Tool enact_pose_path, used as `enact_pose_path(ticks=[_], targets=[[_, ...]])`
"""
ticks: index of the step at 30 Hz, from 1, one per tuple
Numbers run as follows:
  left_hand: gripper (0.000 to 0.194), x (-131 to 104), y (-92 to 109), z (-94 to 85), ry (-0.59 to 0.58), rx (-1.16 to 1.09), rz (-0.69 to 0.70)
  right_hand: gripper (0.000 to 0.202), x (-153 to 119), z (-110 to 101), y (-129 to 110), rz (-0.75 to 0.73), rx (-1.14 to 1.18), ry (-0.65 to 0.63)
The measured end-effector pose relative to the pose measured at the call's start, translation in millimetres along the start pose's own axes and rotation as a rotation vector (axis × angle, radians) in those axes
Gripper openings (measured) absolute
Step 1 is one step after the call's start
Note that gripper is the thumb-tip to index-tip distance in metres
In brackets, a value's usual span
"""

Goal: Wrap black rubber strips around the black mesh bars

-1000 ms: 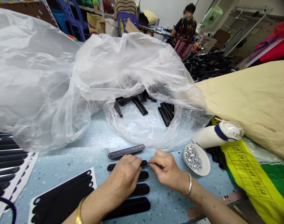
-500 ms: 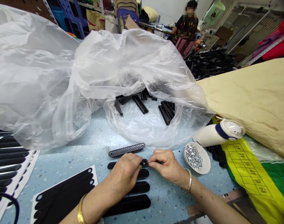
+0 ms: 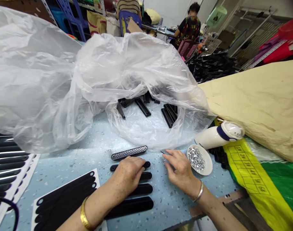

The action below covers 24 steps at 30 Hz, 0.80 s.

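My left hand [image 3: 128,173] is closed, fingertips bent down onto a slim black strip [image 3: 146,164] with rounded ends and pressing it against the table. Much of that strip lies hidden under the hand. To its right, my right hand [image 3: 181,168] hovers low over the table, thumb and fingers apart. A small dark sliver [image 3: 163,152] shows by its fingertips; whether they touch it I cannot tell. A textured black strip [image 3: 129,153] lies just beyond my left hand. Nearer me are more black strips [image 3: 142,190], partly under my left forearm.
A white bowl [image 3: 209,164] of small shiny silver pieces [image 3: 196,158] stands right of my right hand, beside a white bottle [image 3: 206,139] lying tilted. Clear plastic bags [image 3: 127,70] fill the far side. White sheets with black strips [image 3: 66,199] lie left. A person [image 3: 191,27] sits farther back.
My right hand has moved away from the strip's end, to the right and slightly farther off, and its pinch has opened. My left hand stays on the strip. The view has shifted slightly.
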<state>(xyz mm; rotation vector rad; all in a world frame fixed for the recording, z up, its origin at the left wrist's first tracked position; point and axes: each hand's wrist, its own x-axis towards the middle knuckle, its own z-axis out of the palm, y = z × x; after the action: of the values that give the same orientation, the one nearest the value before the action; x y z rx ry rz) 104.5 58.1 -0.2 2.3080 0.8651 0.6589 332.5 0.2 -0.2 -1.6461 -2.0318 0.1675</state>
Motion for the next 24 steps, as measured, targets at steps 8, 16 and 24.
enact_pose_path(ticks=[8,16,24], targets=[[0.021,1.0,1.2,-0.8,-0.055,0.016,-0.024,0.012,24.9,23.1,-38.2,0.404,0.664,-0.192],[0.018,1.9,0.6,1.8,-0.096,0.021,-0.045,0.010,32.7,27.6,-38.1,0.647,0.866,-0.296],[0.026,-18.0,-0.6,-26.3,0.005,0.088,0.078,0.013,36.2,30.4,-38.2,0.740,0.927,-0.298]])
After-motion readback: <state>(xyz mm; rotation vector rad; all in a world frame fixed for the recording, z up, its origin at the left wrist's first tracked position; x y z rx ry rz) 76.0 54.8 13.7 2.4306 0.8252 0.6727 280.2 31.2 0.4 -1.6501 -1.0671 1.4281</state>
